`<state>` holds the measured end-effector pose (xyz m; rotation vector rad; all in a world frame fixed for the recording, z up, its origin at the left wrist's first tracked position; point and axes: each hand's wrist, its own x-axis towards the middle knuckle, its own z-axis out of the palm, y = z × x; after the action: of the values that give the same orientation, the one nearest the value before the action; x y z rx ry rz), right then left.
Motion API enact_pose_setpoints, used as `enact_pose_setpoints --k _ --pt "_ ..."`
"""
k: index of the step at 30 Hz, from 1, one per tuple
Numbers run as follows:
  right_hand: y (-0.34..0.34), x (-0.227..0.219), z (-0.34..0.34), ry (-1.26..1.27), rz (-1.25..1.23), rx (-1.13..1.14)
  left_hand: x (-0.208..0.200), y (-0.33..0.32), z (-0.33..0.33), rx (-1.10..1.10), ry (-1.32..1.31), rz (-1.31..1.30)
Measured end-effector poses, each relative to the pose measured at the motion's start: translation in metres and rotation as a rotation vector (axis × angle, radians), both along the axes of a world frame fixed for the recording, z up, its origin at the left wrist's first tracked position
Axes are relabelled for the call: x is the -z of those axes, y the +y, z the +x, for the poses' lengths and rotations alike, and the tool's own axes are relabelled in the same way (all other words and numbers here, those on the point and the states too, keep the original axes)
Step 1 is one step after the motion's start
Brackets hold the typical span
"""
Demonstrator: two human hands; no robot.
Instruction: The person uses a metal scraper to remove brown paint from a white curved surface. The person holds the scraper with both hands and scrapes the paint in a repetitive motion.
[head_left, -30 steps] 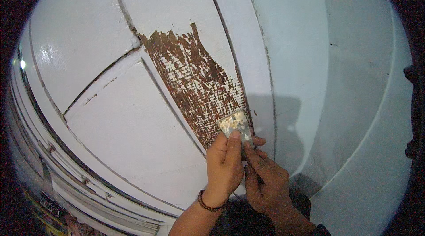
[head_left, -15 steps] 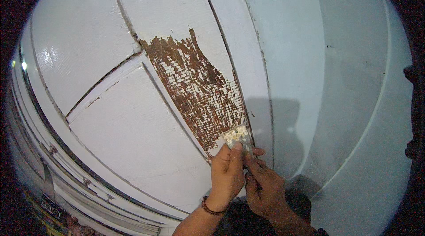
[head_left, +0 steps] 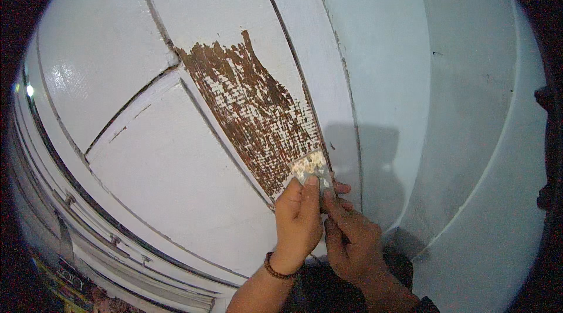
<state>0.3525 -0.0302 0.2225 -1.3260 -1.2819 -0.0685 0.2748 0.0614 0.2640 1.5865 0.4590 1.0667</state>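
Note:
A flat scraper (head_left: 311,166) with pale paint flakes on its blade is gripped in both of my hands. Its blade edge lies at the lower right end of a brown stripped patch (head_left: 234,102), where white paint comes off in streaks on the panelled door. My left hand (head_left: 296,213) has its thumb pressed on the blade, and a beaded bracelet circles that wrist. Lower and to the right, my right hand (head_left: 355,237) closes round the handle, which the fingers mostly hide.
White painted panels (head_left: 182,178) with dark seams surround the patch. To the right stands a pale blue-white wall (head_left: 387,49), with a shadow on it. Window-like rails (head_left: 117,242) curve along the lower left, with colourful items below them.
Both hands and the scraper have shifted slightly up the patch, though the view has also moved a little. The grip looks the same.

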Motion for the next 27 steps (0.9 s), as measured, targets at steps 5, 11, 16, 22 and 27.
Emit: enact_pose_setpoints --k 5,11,16,22,27 --pt "0.003 0.006 -0.001 -0.034 0.002 0.022 0.000 -0.003 0.000 -0.008 0.007 0.040" --pt "0.008 0.010 0.004 -0.025 0.042 -0.017 -0.005 0.001 -0.005 0.115 -0.117 -0.042" --pt "-0.005 0.027 0.004 0.440 0.022 -0.441 0.005 -0.002 -0.015 0.322 -0.209 -0.356" --pt "-0.002 0.047 -0.006 1.083 -0.081 -0.678 0.010 -0.002 -0.014 0.151 0.033 -0.278" --pt "0.002 0.046 -0.010 0.237 0.063 -0.149 0.008 -0.003 -0.008 0.005 0.062 -0.045"
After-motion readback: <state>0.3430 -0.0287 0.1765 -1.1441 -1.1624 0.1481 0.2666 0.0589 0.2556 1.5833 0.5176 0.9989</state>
